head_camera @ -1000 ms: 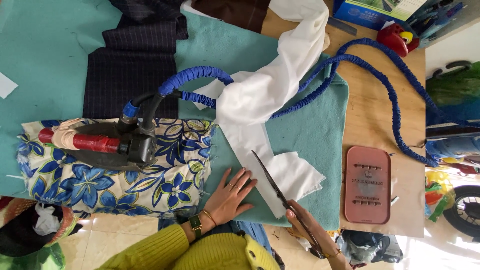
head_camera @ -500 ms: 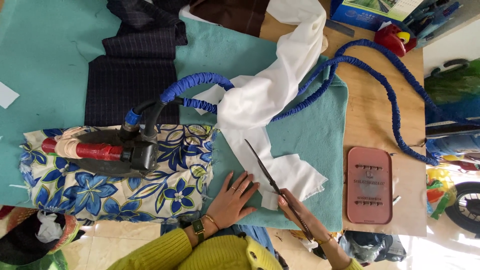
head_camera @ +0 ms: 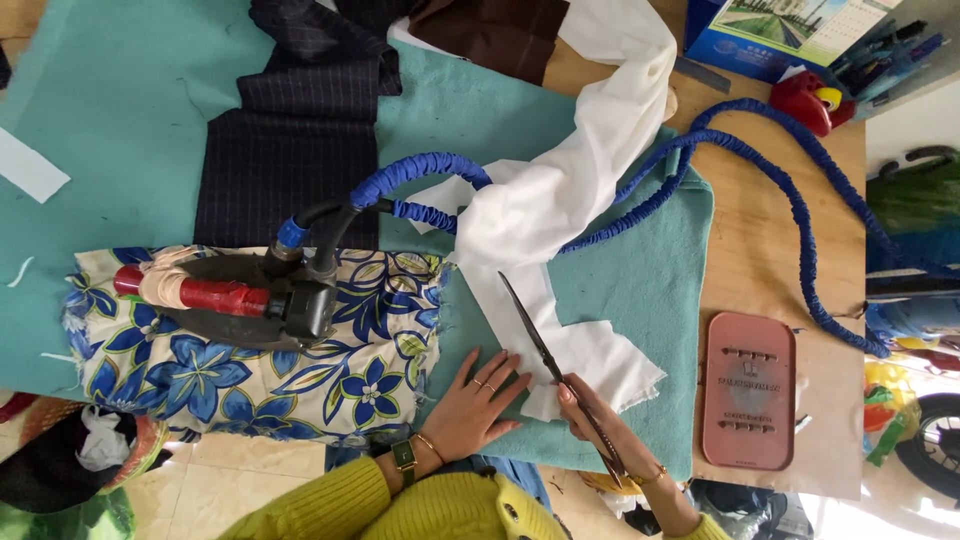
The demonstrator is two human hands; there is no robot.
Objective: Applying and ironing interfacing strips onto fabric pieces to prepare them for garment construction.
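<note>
Our right hand (head_camera: 600, 425), low and right of centre in the frame, grips the handles of a long pair of dark metal scissors (head_camera: 545, 345), whose blades point up and to the left and lie partly over a strip of white cotton cloth (head_camera: 590, 355); we judge the grip keeps the blades lined up along the strip's edge. Our left hand (head_camera: 478, 400), just left of the scissors, lies flat with fingers spread, grasping nothing, on the teal felt cover (head_camera: 640, 290) right at the near edge of the white cloth, apparently to steady the work beside the blades. The white cloth runs on from there up to the top centre of the frame.

Left of the left hand sits a blue-flowered padded cushion (head_camera: 250, 370), carrying a heavy dark iron with a red handle (head_camera: 235, 300), parked there off the work. A blue ruffled hose (head_camera: 790, 200) loops from the iron across to the right. A dark pinstriped fabric piece (head_camera: 285, 170) lies above, and a pinkish flat plastic plate (head_camera: 748, 390) rests on the bare wooden counter (head_camera: 740, 230) at right.
</note>
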